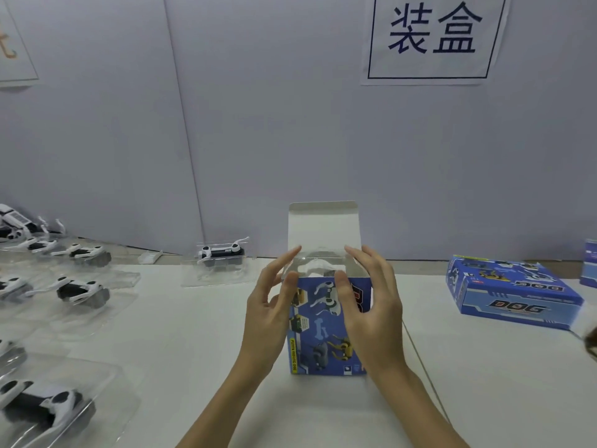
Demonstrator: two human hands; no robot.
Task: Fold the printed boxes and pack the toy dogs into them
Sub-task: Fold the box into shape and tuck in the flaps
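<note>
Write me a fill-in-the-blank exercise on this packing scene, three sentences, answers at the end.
1. The upright blue box stands with its top lid flap ____.
2. The left hand and right hand press a toy dog in its clear ____ tray into the box.
3. A closed printed box lies on the table to the ____ of the hands.

Missing words: open; plastic; right

Bare forearms, hands [323,305] ungloved, unadorned
</note>
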